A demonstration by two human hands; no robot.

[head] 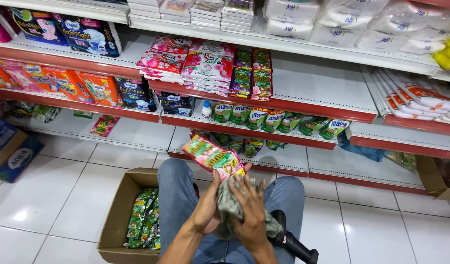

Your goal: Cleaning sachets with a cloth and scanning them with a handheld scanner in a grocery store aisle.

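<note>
A: Where is the pouch (pixel 214 157)?

B: It is held up above the knees, in front of the lower shelf (pixel 283 161), gripped at its lower end by the left hand (pixel 208 208).

A: And the right hand (pixel 249 210)?

B: It is pressed flat on a grey cloth (pixel 230 205), with fingers spread, just under the pouch.

A: Which step is in hand?

B: Wiping, it is judged. A steady grip and even cloth strokes are called for next.

A: What is nearby?

B: A box (pixel 120 215) of green sachets (pixel 144 217) is set on the floor (pixel 49 195) at the left.
</note>
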